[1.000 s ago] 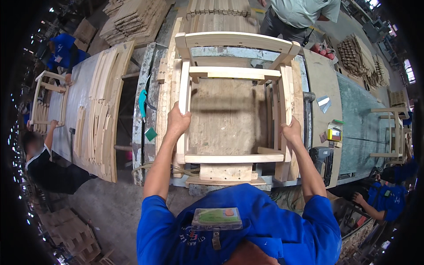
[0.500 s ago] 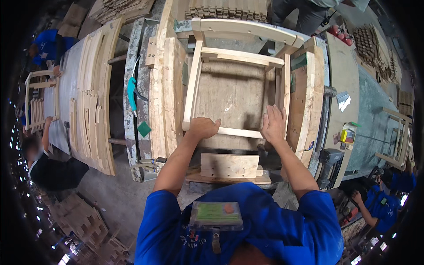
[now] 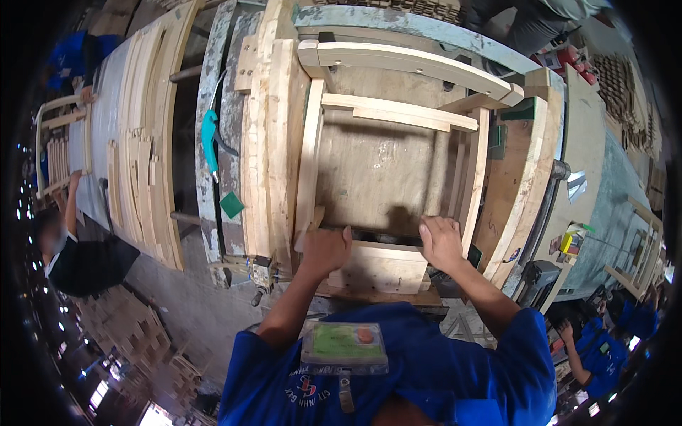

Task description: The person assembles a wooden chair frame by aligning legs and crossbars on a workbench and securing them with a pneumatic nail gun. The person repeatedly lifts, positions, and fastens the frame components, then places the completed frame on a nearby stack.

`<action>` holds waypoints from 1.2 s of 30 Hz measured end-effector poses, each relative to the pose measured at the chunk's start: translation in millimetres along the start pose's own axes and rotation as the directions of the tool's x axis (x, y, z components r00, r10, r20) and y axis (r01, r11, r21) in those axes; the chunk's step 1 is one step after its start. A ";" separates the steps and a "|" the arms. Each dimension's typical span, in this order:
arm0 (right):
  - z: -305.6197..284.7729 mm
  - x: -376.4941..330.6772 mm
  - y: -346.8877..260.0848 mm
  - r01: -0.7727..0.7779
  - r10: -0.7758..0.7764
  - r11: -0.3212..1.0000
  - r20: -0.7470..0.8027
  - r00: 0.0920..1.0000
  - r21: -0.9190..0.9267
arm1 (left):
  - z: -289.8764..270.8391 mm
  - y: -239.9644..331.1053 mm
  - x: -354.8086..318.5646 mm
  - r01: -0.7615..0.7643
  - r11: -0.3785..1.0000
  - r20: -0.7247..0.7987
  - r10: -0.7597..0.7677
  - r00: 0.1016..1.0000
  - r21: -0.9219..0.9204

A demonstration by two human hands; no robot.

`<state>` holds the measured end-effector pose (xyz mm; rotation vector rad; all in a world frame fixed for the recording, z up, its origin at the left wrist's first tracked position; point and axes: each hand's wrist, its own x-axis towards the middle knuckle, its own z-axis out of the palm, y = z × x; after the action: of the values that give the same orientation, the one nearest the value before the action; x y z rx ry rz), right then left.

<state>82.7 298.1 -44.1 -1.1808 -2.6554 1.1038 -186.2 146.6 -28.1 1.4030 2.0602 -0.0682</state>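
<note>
A pale wooden chair frame (image 3: 310, 153) lies between the side boards of a clamping bench, its curved rail (image 3: 419, 65) at the far end. My left hand (image 3: 327, 251) is closed over the near rail by the left corner. Towards the right end of that near rail (image 3: 387, 250), my right hand (image 3: 441, 243) grips with its fingers curled over. Under the near rail stands a pale wood block (image 3: 380, 277). A flat wooden panel (image 3: 376, 170) shows inside the frame. The undersides of both grips are hidden.
A teal-handled tool (image 3: 209, 145) and a green pad (image 3: 231, 205) lie on the left bench edge. Long wood strips (image 3: 135, 142) cover a table further left. A dark power tool (image 3: 536, 280) sits at the right. Other people work on both sides.
The frame has come nearer to me, its near rail now over the wood block. Both hands moved back with it, and my right fingers have curled over the rail.
</note>
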 end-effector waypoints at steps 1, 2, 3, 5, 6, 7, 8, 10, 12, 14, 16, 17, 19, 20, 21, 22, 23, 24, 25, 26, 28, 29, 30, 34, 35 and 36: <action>-2.3 19.2 -1.1 -0.017 0.018 0.999 -0.029 0.999 0.029 | 1.9 -1.1 9.6 0.039 0.999 0.046 -0.040 0.998 0.028; -10.7 35.8 0.1 -0.010 0.011 0.996 -0.013 1.000 0.094 | 3.8 -2.2 17.1 0.079 0.995 0.091 -0.084 0.992 0.054; -20.4 68.9 1.6 0.165 -0.164 0.986 -0.161 0.973 -0.010 | 3.2 -1.2 23.3 0.087 0.996 0.057 -0.088 0.994 0.025; -47.9 147.2 -10.5 0.192 -0.220 0.974 -0.311 0.925 -0.118 | 3.6 0.2 17.4 0.094 0.995 0.027 -0.093 0.995 -0.017; -59.2 186.5 -10.8 0.184 -0.216 0.973 -0.272 0.938 -0.139 | 3.7 -1.9 17.6 0.071 0.997 -0.004 -0.071 0.997 0.002; -61.4 224.8 -6.6 0.248 -0.281 0.959 -0.323 0.904 -0.137 | 4.6 -4.9 16.3 0.035 0.999 -0.035 -0.034 0.999 0.027; -65.3 255.1 -1.8 0.168 -0.209 0.963 -0.194 0.958 -0.209 | 5.7 -7.2 15.5 0.004 0.999 -0.068 -0.001 0.998 0.050; -61.7 297.7 -12.3 -0.140 0.179 0.950 0.119 0.977 -0.281 | 8.3 -8.0 15.0 0.011 0.997 -0.071 -0.006 0.997 0.080; -51.9 306.1 -16.0 -0.228 0.317 0.916 0.248 0.916 -0.329 | 9.7 -7.6 16.0 0.006 0.996 -0.106 0.003 0.994 0.090; -43.8 309.4 -9.9 -0.228 0.313 0.919 0.245 0.918 -0.321 | 9.8 -4.8 14.6 -0.021 0.996 -0.176 0.035 0.984 0.084; -43.7 312.7 -7.0 -0.222 0.306 0.920 0.238 0.922 -0.323 | 15.3 -5.0 15.4 -0.012 0.991 -0.134 0.030 0.991 0.132; -42.8 310.9 -5.4 -0.215 0.302 0.918 0.237 0.923 -0.332 | 17.8 -6.4 17.6 -0.010 0.987 -0.118 0.029 0.993 0.159; -43.1 314.5 -5.3 -0.207 0.294 0.919 0.234 0.927 -0.335 | 17.1 -3.7 17.2 -0.003 0.995 -0.067 0.010 0.998 0.101; -44.3 320.2 -5.4 -0.204 0.286 0.923 0.229 0.930 -0.326 | 16.3 -3.9 18.9 0.001 0.997 -0.041 0.002 0.999 0.072; -44.1 316.6 -4.7 -0.205 0.291 0.923 0.241 0.926 -0.324 | 18.8 -3.2 16.8 -0.010 0.998 -0.021 0.012 1.000 0.068; -45.0 319.7 -5.9 -0.236 0.318 0.922 0.252 0.914 -0.308 | 20.5 -5.0 17.1 -0.021 0.998 -0.001 0.021 1.000 0.063; -41.1 307.5 -5.3 -0.241 0.329 0.919 0.272 0.904 -0.312 | 22.9 -4.0 13.9 -0.031 0.998 0.020 0.030 0.999 0.058; -41.1 308.3 -5.6 -0.237 0.323 0.919 0.258 0.910 -0.313 | 18.0 -2.7 21.2 0.008 0.997 0.060 -0.013 0.998 0.074; -40.8 308.0 -6.1 -0.238 0.324 0.919 0.258 0.910 -0.315 | 12.0 4.5 19.1 0.050 0.995 0.113 -0.059 0.992 0.086; -43.9 313.5 -5.2 -0.217 0.307 0.920 0.261 0.915 -0.325 | 5.7 9.8 19.5 0.092 0.991 0.166 -0.107 0.980 0.099; -48.0 316.0 -6.9 -0.219 0.304 0.929 0.274 0.913 -0.300 | 0.2 10.9 16.1 0.044 0.995 -0.004 -0.045 0.999 -0.094; -46.6 312.0 -7.8 -0.221 0.304 0.931 0.285 0.909 -0.290 | -1.2 10.8 7.8 0.011 0.981 -0.088 -0.029 0.996 -0.191; -46.7 312.0 -8.1 -0.216 0.298 0.933 0.279 0.913 -0.289 | -9.4 7.4 -2.8 0.045 0.973 -0.179 -0.086 0.980 -0.225; -48.2 310.6 -5.7 -0.227 0.303 0.926 0.232 0.924 -0.303 | -59.4 -29.8 -92.7 0.311 0.944 -0.637 -0.174 0.751 0.109; -48.3 309.6 -4.4 -0.235 0.309 0.925 0.231 0.923 -0.299 | -64.2 -38.5 -112.9 0.483 0.861 -0.684 -0.256 0.683 0.159; -49.3 310.1 -3.9 -0.237 0.309 0.926 0.230 0.923 -0.293 | -60.0 -48.3 -135.7 0.553 0.818 -0.653 -0.334 0.680 0.158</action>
<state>-125.5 530.3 -79.8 -1.6020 -2.9875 1.0413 -224.6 37.5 76.6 1.1456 3.0441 -0.2285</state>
